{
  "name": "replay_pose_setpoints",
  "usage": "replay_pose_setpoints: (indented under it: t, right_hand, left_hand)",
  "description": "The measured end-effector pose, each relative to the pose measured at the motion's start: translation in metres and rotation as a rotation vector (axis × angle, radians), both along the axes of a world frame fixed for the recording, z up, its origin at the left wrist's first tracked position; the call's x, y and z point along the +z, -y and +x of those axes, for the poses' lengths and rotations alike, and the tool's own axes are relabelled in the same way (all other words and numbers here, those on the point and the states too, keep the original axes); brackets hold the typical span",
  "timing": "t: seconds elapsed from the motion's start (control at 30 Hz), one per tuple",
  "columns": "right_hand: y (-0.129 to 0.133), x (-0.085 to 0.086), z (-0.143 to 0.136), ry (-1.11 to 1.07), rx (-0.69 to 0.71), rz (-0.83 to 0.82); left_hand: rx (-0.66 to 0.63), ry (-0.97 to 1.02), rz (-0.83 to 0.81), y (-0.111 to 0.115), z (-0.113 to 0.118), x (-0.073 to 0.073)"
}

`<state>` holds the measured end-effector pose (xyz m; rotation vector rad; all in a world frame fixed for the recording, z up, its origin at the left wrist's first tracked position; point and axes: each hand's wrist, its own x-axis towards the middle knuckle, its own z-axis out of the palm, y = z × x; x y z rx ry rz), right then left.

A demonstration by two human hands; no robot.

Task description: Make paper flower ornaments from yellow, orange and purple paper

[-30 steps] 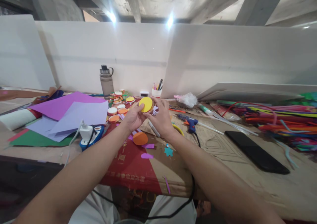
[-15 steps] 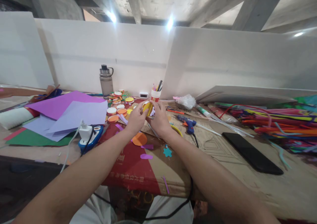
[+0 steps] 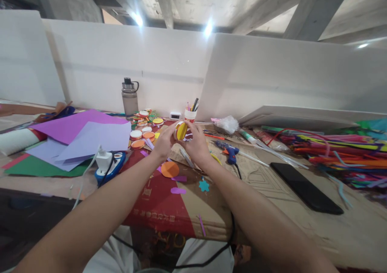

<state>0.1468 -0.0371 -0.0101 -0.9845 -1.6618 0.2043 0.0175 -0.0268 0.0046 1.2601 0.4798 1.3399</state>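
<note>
Between my two hands, above the table, is a small round paper disc piece (image 3: 181, 131) with a yellow face and a pale rim, tilted on its edge. My left hand (image 3: 165, 142) is closed on its left side, and my right hand (image 3: 195, 144) grips it from the right. Fingers partly cover it. Below my hands lies a flat orange paper circle (image 3: 169, 169). Near it are purple paper strips (image 3: 178, 191) and a teal star-shaped cutout (image 3: 204, 185). Several similar round pieces in white, orange and yellow (image 3: 138, 144) sit left of my hands.
A blue glue gun (image 3: 231, 154) and a black phone (image 3: 306, 187) lie to the right, with a pile of pipe cleaners (image 3: 347, 148) beyond. On the left are purple paper sheets (image 3: 99, 140), a blue power strip (image 3: 116, 166) and a water bottle (image 3: 130, 100). A pen cup (image 3: 190, 115) stands behind my hands.
The round piece has turned so that more of its yellow face shows. Both hands have shifted slightly and still hold it.
</note>
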Motion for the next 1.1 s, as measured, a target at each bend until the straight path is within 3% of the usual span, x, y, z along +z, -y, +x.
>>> replay_pose_setpoints:
  t: [0.4,0.57,0.77,0.87,1.1]
  right_hand:
    - [0.003,0.009,0.002,-0.122,0.057,-0.101]
    - [0.003,0.009,0.001,-0.104,0.007,-0.114]
    - [0.007,0.007,-0.003,-0.028,-0.188,-0.051]
    - [0.008,0.006,-0.003,0.039,-0.222,-0.036]
    - [0.004,0.003,0.000,0.042,-0.158,-0.095]
  left_hand:
    - [-0.151,0.009,-0.018,-0.010,-0.013,0.004]
    - [-0.050,-0.017,-0.026,-0.011,-0.013,0.001]
    - [0.050,-0.169,0.075,-0.006,-0.005,-0.005]
    - [0.056,-0.121,-0.001,-0.005,-0.002,-0.005]
    - [0.008,0.064,-0.237,-0.016,-0.007,-0.006]
